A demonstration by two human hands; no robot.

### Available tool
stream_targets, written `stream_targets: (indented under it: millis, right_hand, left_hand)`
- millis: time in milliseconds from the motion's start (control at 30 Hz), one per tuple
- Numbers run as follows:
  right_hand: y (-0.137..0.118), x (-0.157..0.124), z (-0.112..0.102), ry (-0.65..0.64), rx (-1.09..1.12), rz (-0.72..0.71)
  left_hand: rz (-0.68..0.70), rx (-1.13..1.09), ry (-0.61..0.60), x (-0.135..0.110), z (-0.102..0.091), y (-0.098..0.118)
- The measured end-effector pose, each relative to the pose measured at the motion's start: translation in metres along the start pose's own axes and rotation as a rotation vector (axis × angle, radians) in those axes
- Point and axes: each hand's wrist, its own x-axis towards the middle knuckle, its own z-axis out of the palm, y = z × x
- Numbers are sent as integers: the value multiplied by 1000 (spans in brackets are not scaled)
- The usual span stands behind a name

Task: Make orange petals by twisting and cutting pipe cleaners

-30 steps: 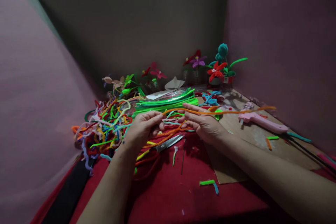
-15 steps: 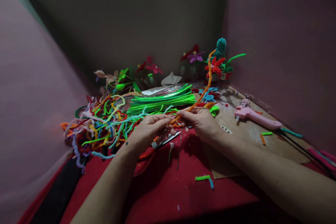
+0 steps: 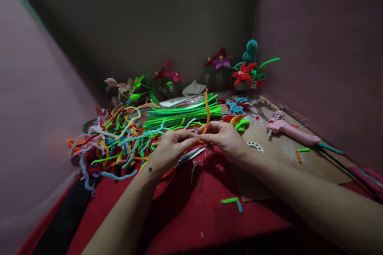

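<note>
Between my two hands is an orange pipe cleaner (image 3: 207, 108), one end sticking up past my right fingers. My left hand (image 3: 178, 143) pinches it from the left, thumb pressed against the fingers. Close beside it, my right hand (image 3: 221, 137) grips the same pipe cleaner between thumb and fingers. The part between the fingertips is mostly hidden. Below the hands lie scissors (image 3: 189, 156) with orange-red handles, partly covered by my left hand, and a thin dark rod (image 3: 203, 173).
A tangle of colourful pipe cleaners (image 3: 113, 139) lies left, a green bundle (image 3: 182, 113) behind the hands. Fuzzy flowers (image 3: 245, 72) stand at the back. On a brown board (image 3: 281, 155) at right rests a pink glue gun (image 3: 291, 131). Green and blue scraps (image 3: 230, 200) lie on the red cloth (image 3: 185, 223).
The orange pipe cleaner's long free end, which reached up and right, now stands shorter and more upright. My hands stay close together at nearly the same place.
</note>
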Motion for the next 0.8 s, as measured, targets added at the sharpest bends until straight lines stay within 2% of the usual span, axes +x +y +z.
stream_targets:
  millis: [267, 467, 567, 700, 800]
  right_hand:
    - [0, -1, 4, 21, 0, 40]
    - [-1, -3, 6, 25, -1, 11]
    - [-1, -3, 6, 31, 16, 19]
    - [-3, -3, 5, 23, 51, 18]
    - [-5, -3, 5, 13, 60, 20]
  left_hand:
    - [-34, 115, -37, -1, 2, 5]
    - [-9, 158, 13, -2, 8, 2]
    - [-59, 97, 10, -1, 7, 1]
    - [-126, -75, -103, 0, 1, 0]
    - [-132, -112, -127, 0, -2, 0]
